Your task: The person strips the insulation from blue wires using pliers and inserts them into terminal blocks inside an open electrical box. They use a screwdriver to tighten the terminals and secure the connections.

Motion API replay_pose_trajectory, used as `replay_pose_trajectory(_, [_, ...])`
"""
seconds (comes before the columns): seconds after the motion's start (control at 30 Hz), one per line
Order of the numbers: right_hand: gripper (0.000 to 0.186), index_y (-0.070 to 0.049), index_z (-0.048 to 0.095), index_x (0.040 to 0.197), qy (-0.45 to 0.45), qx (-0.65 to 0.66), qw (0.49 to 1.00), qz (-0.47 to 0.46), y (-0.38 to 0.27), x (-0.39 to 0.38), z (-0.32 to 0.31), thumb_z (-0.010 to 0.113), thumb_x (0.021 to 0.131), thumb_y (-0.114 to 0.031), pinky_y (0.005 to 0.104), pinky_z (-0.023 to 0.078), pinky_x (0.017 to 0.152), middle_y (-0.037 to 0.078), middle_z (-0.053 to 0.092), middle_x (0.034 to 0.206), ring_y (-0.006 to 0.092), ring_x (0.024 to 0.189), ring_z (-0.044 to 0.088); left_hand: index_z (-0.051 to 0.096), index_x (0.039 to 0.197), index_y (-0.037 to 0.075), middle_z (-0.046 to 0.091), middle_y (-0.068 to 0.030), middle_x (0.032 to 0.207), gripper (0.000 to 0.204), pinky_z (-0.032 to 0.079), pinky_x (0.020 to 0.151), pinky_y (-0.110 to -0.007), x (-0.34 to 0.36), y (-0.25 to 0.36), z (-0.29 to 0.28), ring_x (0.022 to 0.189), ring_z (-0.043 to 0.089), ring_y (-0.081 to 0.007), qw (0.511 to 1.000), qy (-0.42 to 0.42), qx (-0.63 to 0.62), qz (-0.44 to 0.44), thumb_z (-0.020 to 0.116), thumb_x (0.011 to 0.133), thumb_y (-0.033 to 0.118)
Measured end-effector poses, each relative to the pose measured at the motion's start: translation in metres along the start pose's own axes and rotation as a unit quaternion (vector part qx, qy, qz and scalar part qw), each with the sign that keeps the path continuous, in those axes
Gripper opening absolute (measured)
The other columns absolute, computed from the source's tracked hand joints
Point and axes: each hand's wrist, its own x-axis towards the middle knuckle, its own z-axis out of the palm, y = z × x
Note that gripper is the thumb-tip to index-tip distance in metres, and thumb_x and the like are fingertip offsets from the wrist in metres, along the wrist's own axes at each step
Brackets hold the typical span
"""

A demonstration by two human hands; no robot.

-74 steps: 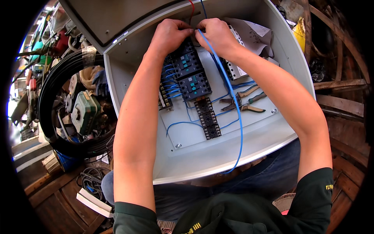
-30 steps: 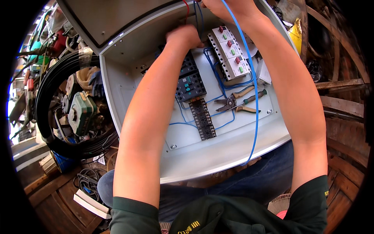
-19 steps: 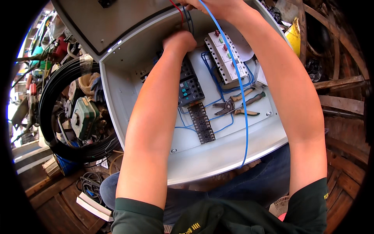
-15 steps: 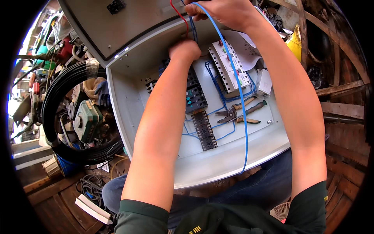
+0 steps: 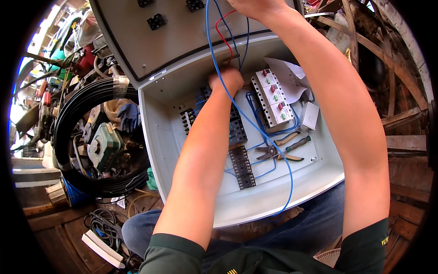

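Inside a grey metal enclosure [image 5: 150, 109] on my lap, my left hand [image 5: 226, 80] is curled closed by the far wall; its fingertips are hidden. A thin red wire [image 5: 223, 39] runs down to that hand, beside dark blue wires [image 5: 233, 41]. At the upper edge my right hand [image 5: 260, 8] is closed where the red wire meets its fingers, partly cut off. A long light blue wire [image 5: 246, 118] loops across the box and over its near rim. Beneath my left forearm sit black contactors [image 5: 237, 130] and a row of black relay sockets [image 5: 242, 166].
White motor breakers [image 5: 272, 98] with red and green buttons stand right of the contactors. Pliers [image 5: 269, 152], a screwdriver [image 5: 299, 144] and a small white box [image 5: 310, 116] lie inside. The opened lid [image 5: 123, 36] leans back; a black cable coil [image 5: 61, 132] stands left.
The light blue wire's upper part has swung left, away from my right hand. The red wire now bends to my right hand. The view has shifted, showing more of the lid.
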Motion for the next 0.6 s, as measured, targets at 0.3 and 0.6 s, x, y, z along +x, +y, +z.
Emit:
replay_pose_trajectory(0.3, [0.034,0.007,0.071,0.083,-0.197,0.057,0.972,0.116,0.012,-0.009,0.014,0.067,0.091,-0.025,0.0422,0.058,0.068,0.022,0.071,0.075,0.0341,0.070,0.072,0.070,0.121,0.006,0.065,-0.0173,0.131,0.042,0.052,0.097,-0.042,-0.008,-0.003,-0.010,0.121,0.063,-0.0334,0.998,-0.035,-0.051,-0.024,0.064,0.081,0.014])
replay_pose_trajectory(0.6, [0.040,0.008,0.071,0.072,-0.153,0.211,0.932,0.251,-0.002,-0.013,0.025,0.081,0.081,-0.030,0.0351,0.055,0.056,0.017,0.068,0.062,0.0221,0.056,0.069,0.067,0.123,0.006,0.066,-0.0162,0.128,0.042,0.053,0.096,-0.041,-0.012,0.002,-0.009,0.119,0.064,-0.0318,0.998,-0.003,-0.055,-0.035,0.064,0.083,0.016])
